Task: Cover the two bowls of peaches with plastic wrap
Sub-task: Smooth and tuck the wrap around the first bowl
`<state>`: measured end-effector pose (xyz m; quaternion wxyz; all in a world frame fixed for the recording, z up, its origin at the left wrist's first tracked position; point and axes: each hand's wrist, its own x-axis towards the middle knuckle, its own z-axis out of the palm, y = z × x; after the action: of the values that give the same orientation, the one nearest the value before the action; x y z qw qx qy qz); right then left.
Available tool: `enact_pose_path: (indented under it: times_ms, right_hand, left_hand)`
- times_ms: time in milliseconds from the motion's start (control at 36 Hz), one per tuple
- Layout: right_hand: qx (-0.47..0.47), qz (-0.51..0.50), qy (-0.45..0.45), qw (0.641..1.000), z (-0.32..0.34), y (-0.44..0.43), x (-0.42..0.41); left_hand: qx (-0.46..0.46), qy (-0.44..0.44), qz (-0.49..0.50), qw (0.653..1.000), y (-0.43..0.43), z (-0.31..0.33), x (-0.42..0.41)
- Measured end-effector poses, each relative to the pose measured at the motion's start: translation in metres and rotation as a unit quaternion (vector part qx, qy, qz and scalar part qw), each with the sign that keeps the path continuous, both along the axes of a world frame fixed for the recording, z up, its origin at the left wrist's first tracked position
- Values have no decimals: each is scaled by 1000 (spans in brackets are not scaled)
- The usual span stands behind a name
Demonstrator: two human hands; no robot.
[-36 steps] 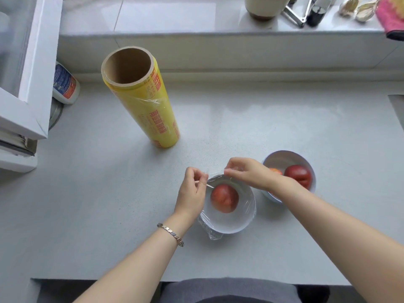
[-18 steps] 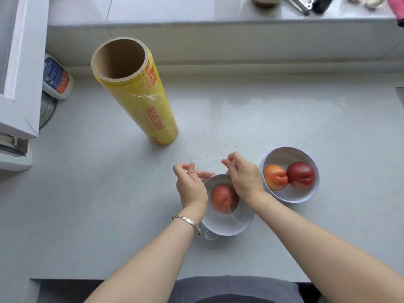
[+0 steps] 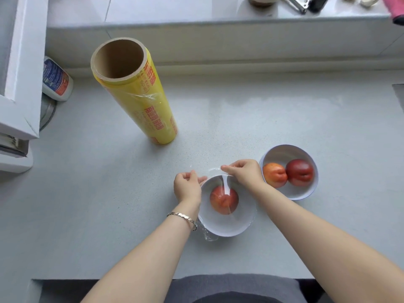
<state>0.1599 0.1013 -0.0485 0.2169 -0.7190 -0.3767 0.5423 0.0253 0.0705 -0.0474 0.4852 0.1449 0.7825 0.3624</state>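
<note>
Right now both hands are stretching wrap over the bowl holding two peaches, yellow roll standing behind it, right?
No: head view shows the left hand and right hand stretching wrap over the one-peach bowl; yellow roll stands behind it.

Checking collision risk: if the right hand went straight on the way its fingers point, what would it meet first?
Probably the left hand: the right hand, pinching plastic wrap, points leftward over the near bowl's far rim, toward that hand's fingertips. Relative height is unclear.
</note>
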Motion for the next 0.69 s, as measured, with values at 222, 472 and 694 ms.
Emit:
enact_pose_path:
  times_ms: [222, 472, 694]
  right_hand:
    - [-150, -61, 92, 983, -6, -15, -2]
    - [-158, -147, 239, 947, -7, -62, 21]
    - [-71, -85, 189, 976, -1, -88, 22]
  left_hand:
    - [-80, 81, -69, 991, 15, -3, -29]
    - [179, 239, -408, 863, -25, 39, -41]
    - [69, 378, -715, 584, -72, 28, -24]
